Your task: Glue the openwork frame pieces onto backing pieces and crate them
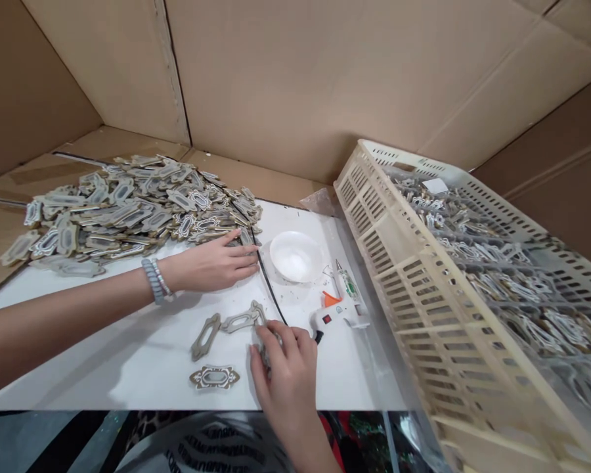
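Observation:
My left hand (211, 265) lies flat on the white board (103, 368), fingers stretched out, fingertips touching the near edge of a big heap of ornate grey-and-gold plaques (128, 207). A beaded bracelet (155, 280) circles its wrist. My right hand (283, 371) is curled over a plaque (264, 358) near the board's front, fingers pressed on it. Beside it lie two hollow frame pieces (239, 320) (205, 336) and one finished plaque (215, 377).
A white glue gun (342, 309) with its black cord (268, 282) lies right of my hands, next to a white bowl (295, 256). A cream slotted plastic crate (423, 276) holding several plaques stands at the right. Cardboard walls (295, 79) enclose the back.

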Tool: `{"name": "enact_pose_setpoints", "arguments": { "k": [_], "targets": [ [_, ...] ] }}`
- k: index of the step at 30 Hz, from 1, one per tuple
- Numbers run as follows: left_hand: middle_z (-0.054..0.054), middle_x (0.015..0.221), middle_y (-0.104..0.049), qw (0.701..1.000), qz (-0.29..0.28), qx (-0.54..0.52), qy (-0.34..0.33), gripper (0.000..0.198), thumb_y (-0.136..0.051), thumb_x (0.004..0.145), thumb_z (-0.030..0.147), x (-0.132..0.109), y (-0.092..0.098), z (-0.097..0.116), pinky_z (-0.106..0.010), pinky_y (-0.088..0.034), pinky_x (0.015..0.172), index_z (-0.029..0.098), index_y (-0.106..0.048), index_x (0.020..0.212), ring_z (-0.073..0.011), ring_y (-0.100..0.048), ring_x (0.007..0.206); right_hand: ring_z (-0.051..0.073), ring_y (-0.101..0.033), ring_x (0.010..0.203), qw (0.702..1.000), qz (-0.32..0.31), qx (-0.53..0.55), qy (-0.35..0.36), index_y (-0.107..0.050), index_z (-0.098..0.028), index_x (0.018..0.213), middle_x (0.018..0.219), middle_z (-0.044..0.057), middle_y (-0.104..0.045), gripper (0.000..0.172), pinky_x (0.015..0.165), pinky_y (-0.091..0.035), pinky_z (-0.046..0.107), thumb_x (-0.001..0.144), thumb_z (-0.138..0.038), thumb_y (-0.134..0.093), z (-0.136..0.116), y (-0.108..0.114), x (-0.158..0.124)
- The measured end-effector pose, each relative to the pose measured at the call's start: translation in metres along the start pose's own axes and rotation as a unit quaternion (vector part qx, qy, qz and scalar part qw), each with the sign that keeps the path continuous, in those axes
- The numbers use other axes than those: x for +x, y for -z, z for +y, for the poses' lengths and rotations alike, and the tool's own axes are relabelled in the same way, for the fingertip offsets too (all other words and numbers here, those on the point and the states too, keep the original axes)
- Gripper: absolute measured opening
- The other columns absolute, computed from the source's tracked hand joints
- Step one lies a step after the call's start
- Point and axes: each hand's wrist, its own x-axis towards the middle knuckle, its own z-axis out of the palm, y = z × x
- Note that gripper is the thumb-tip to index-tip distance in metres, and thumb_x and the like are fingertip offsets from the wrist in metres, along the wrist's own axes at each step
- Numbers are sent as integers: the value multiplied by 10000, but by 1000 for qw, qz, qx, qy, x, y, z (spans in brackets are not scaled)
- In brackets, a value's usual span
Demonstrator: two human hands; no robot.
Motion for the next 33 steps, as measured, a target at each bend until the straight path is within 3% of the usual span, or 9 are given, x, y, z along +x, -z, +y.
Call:
{"name": "enact_pose_setpoints", "arguments": {
  "k": [10, 23, 27, 33],
  "targets": [
    [-100, 1273, -741, 1000, -6, -25, -16, 299, -551, 931, 232, -2, 0, -48, -464, -306, 1246, 273, -738, 1161, -223, -621, 1306, 241, -585, 890, 1000, -4, -2, -8, -691, -205, 1094, 1060, 63, -752, 195, 748, -443, 390, 954, -178, -558, 0, -1, -1],
    [-84, 1258, -750, 999, 8, -36, -13, 320, -526, 915, 280, 8, -3, -91, -455, -317, 1229, 303, -747, 1145, -239, -618, 1302, 242, -589, 894, 1000, -10, -6, -21, -690, -216, 1095, 1041, 68, -741, 203, 756, -463, 393, 953, -173, -551, -1, -3, -1],
    [-97, 1250, -751, 999, 16, -40, -15, 317, -526, 915, 291, 8, -2, -92, -486, -288, 1242, 288, -749, 1141, -249, -626, 1289, 242, -585, 897, 1000, -8, -8, -20, -689, -210, 1102, 1054, 67, -740, 202, 766, -462, 391, 953, -178, -556, -1, -3, -1],
    [-77, 1253, -752, 999, 15, -52, -7, 330, -539, 916, 314, 1, -3, -72, -568, -143, 1282, 305, -739, 1179, -258, -609, 1316, 241, -579, 895, 1000, -7, -13, -12, -679, -212, 1110, 1067, 70, -740, 196, 766, -452, 385, 966, -190, -546, 0, -3, -2]
  ]
}}
